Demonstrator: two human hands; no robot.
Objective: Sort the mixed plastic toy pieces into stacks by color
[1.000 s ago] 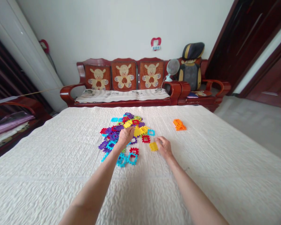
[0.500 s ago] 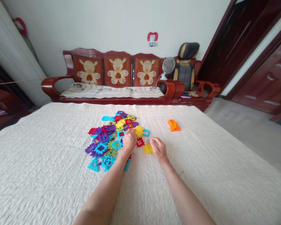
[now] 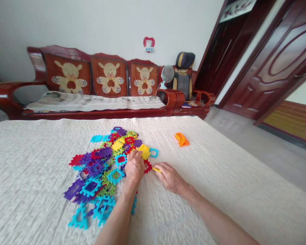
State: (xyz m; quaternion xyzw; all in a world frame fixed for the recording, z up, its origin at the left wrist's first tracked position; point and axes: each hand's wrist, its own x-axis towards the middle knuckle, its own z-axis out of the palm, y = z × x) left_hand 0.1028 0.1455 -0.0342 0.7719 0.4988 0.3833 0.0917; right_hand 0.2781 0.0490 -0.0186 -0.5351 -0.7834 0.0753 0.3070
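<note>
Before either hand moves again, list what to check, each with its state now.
1. Left hand on the pile of coloured pieces: ok, it rests at the pile's right edge.
2. What lies under the left palm: cannot tell, hidden.
3. Right hand has the yellow piece: ok, a thin edge shows pinched at its fingertips.
4. Orange stack apart from the pile: ok, bare cover lies between them.
5. All pieces on the white cover: ok in what shows.
</note>
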